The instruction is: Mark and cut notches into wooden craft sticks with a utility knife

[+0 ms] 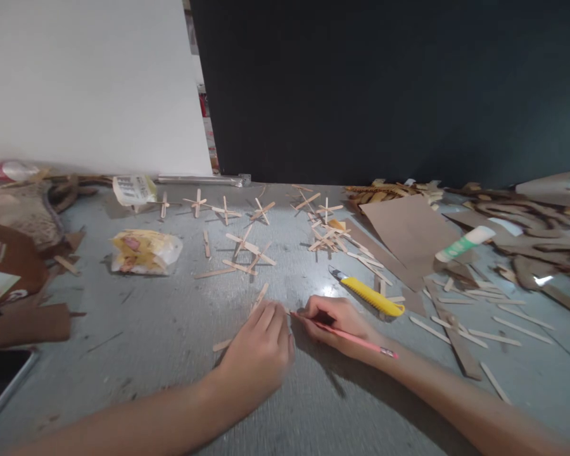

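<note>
My right hand (337, 323) is closed round a pink pencil (356, 337), its tip pointing left close to my left fingertips. My left hand (261, 345) is closed over a wooden craft stick (221, 346) on the table, fingers bent and pressed together. Another stick end (260, 295) shows beyond the knuckles, and a short tip shows near the pencil point. My palm hides how these sticks cross. To the right of my right hand lies a yellow utility knife (373, 296) with its blade end towards the upper left.
Crossed craft sticks (251, 247) stand and lie across the grey table (161, 380). Several loose sticks (494, 332) lie at right beside a glue stick (465, 244) and cardboard (408, 234). At left are a plastic packet (145, 251) and a dark-screened device (2, 383). Boards (384, 88) rise behind.
</note>
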Demonstrator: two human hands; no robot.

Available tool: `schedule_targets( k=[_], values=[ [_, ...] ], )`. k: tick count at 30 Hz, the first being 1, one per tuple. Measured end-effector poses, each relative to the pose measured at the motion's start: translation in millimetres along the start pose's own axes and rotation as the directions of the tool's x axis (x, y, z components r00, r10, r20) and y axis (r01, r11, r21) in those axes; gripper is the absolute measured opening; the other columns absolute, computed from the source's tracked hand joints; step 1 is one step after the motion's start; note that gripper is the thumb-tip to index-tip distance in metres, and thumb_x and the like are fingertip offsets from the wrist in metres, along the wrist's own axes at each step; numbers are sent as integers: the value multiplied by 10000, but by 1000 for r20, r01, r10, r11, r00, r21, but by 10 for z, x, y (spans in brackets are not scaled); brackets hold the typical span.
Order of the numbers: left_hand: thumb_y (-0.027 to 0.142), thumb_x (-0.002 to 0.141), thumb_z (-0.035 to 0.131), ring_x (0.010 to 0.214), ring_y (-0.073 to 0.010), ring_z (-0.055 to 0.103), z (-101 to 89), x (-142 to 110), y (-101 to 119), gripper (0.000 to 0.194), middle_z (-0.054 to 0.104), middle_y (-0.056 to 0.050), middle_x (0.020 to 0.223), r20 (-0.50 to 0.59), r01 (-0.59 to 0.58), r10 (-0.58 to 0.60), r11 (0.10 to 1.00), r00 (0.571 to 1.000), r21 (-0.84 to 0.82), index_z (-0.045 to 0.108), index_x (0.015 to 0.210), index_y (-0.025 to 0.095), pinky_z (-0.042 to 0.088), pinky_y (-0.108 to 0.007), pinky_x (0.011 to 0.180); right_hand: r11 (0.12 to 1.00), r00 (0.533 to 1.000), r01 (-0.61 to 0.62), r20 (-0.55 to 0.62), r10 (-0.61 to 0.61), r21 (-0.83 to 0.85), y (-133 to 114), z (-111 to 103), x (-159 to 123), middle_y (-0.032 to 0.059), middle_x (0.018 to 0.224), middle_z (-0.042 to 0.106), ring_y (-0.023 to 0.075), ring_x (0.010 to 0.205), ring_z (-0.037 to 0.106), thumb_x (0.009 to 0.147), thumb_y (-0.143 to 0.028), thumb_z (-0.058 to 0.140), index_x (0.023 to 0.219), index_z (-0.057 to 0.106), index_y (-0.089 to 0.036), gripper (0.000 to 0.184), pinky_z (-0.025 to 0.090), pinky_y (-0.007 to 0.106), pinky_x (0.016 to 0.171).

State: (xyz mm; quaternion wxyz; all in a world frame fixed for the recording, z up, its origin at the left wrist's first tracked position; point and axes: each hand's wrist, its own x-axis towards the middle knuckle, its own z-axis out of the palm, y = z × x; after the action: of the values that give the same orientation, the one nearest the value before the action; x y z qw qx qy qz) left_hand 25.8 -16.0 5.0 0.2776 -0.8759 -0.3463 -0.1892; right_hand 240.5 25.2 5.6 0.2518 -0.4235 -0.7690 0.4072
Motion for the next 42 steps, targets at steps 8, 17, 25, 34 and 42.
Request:
schedule_targets(
  k=[8,17,25,34,42],
  values=[
    [176,925,532,974,-272,703,18,-9,1,281,781,-165,1009,-13,-15,15,1000,1000,-12,785,967,61,550,-416,959,999,1000,2,16,-3,35,-27,-5,6,-34,622,543,116,563,417,947,-481,600,719,495,-226,358,341,229,528],
    [172,939,533,1016,-283,693,16,-22,8,279,781,-172,1039,24,-8,8,1000,1000,-16,787,998,72,514,-439,991,1000,1000,-7,4,7,13,-39,-7,9,-32,620,521,119,561,414,941,-513,614,707,495,-229,387,340,230,516],
    [189,929,552,993,-275,705,-28,-8,-5,269,790,-153,1038,41,-33,32,999,999,21,797,984,91,532,-421,977,999,1000,-11,5,11,38,-70,-14,8,-24,604,547,115,544,431,939,-559,611,695,494,-228,428,336,232,500],
    [191,926,573,979,-272,716,-29,7,-7,254,789,-156,1033,38,-34,34,999,999,0,800,970,86,561,-405,972,991,995,-54,-77,64,121,-41,-14,-60,18,611,653,136,520,545,924,-606,623,733,568,-225,429,429,250,512],
    [203,957,548,1025,-280,719,-37,-10,-9,268,788,-154,1088,62,-25,25,1000,998,-10,793,996,100,547,-424,990,996,998,-49,-22,50,76,-32,10,-36,7,609,630,126,524,525,950,-578,606,732,547,-234,412,403,239,491]
  ],
)
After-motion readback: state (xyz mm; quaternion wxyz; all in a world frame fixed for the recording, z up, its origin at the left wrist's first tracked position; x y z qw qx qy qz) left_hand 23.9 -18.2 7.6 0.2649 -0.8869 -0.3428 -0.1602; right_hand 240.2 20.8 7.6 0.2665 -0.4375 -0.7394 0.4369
